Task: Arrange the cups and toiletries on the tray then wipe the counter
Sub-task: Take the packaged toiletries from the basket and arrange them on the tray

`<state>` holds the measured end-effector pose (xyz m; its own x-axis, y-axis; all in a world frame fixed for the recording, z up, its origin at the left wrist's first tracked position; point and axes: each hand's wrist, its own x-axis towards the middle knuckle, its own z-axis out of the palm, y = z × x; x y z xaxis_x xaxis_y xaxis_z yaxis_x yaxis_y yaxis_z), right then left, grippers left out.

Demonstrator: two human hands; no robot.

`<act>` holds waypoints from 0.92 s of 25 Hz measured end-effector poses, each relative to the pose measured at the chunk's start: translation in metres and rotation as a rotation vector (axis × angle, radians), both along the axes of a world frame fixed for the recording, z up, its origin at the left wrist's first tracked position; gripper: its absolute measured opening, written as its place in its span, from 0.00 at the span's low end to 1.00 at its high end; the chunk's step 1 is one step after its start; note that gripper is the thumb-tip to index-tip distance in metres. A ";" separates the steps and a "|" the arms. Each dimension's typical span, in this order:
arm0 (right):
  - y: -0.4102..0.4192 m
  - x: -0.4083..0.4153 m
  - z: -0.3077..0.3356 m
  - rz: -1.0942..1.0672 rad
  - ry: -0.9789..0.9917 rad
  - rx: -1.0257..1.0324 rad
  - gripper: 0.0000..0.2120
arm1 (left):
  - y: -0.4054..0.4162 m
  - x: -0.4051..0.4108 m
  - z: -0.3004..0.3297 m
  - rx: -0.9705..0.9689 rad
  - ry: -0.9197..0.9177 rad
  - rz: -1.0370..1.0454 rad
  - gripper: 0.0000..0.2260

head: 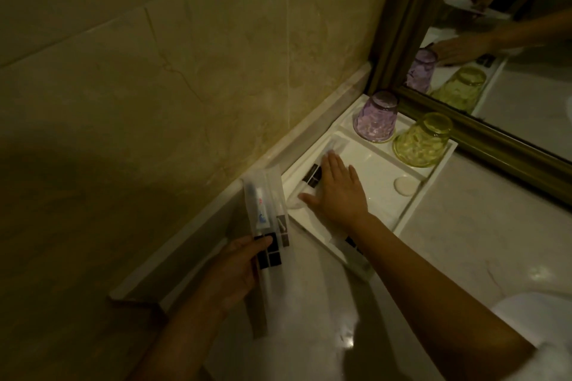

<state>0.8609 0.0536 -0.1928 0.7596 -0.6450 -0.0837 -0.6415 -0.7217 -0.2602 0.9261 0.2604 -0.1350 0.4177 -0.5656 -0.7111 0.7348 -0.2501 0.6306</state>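
dim rm, beige tile wall (154,71), framed mirror (507,77)

Tray (411,204): plain white, with a round cream disc (406,186) in one compartment.
Far cup (376,117): translucent purple, faceted diamond pattern.
Near cup (424,141): translucent yellow-green, same faceted pattern.
Held sachets (267,213): frosted clear wrap; black label of four squares; inside, a white tube printed red and blue; a second, brown-grey label beside it.
Sachet in tray (314,176): clear wrap, black squared label.
Wall tiles (154,71): beige marble, thin brown veins, pale grout lines.
Counter (464,241): glossy off-white stone, faint veining.
Mirror frame (399,25): dull bronze-gold.
Basin (532,315): white.
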 end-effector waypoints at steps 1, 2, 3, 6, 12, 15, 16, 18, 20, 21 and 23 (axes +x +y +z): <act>0.002 0.006 -0.001 -0.012 -0.007 0.017 0.46 | 0.000 0.000 0.000 0.000 0.001 0.002 0.11; 0.004 0.013 -0.002 -0.025 -0.012 0.026 0.47 | 0.001 0.000 0.000 -0.002 0.002 0.002 0.11; 0.007 0.018 -0.003 -0.042 -0.014 0.026 0.47 | 0.001 0.000 0.000 -0.004 -0.001 0.002 0.10; 0.015 0.023 0.001 -0.077 -0.016 0.014 0.45 | 0.004 0.000 0.001 -0.008 -0.003 0.001 0.09; 0.042 -0.017 0.052 -0.164 -0.482 0.481 0.16 | -0.006 -0.007 0.005 -0.035 -0.051 -0.013 0.08; 0.068 -0.046 0.073 -0.116 -0.411 0.860 0.06 | -0.014 -0.014 0.009 0.011 -0.201 -0.080 0.07; 0.071 -0.050 0.075 -0.122 -0.414 0.878 0.06 | -0.015 -0.016 0.009 0.032 -0.259 -0.105 0.07; 0.071 -0.053 0.076 -0.190 -0.461 0.901 0.09 | -0.017 -0.021 0.008 0.076 -0.342 -0.151 0.08; 0.068 -0.055 0.075 -0.284 -0.502 0.971 0.08 | -0.016 -0.024 0.009 0.107 -0.396 -0.179 0.10; 0.067 -0.056 0.074 -0.313 -0.517 1.010 0.07 | -0.017 -0.024 0.010 0.113 -0.418 -0.185 0.09; 0.067 -0.059 0.071 -0.341 -0.552 1.072 0.08 | -0.018 -0.023 0.012 0.114 -0.454 -0.172 0.07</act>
<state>0.8016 0.1208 -0.1222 0.6686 -0.6193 -0.4116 -0.3721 0.2005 -0.9063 0.9027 0.2422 -0.1228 0.6071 -0.5824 -0.5406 0.3346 -0.4297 0.8387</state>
